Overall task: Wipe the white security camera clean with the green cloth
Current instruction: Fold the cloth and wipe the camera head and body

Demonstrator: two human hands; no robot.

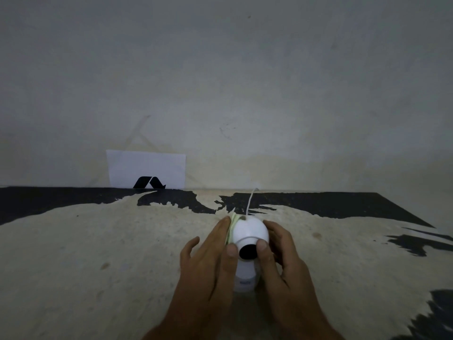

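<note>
White plastic sits between both hands: the security camera (248, 238) stands on the worn table (122, 253), lens facing the wearer. The left hand (208, 261) presses the folded green cloth (231, 228) flat against the dome's left side, thumb by the lens. The right hand (279, 256) cups the opposite side, steadying it. Beyond the grip, a thin white cable (250, 200) rises; farther left, a white card (146, 169) leans against the wall

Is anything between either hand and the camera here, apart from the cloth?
Nothing visible. The left hand presses the green cloth against the left side of the camera; the right hand grips its right side bare. Both thumbs rest beside the lens. A white cable trails away behind.
</note>
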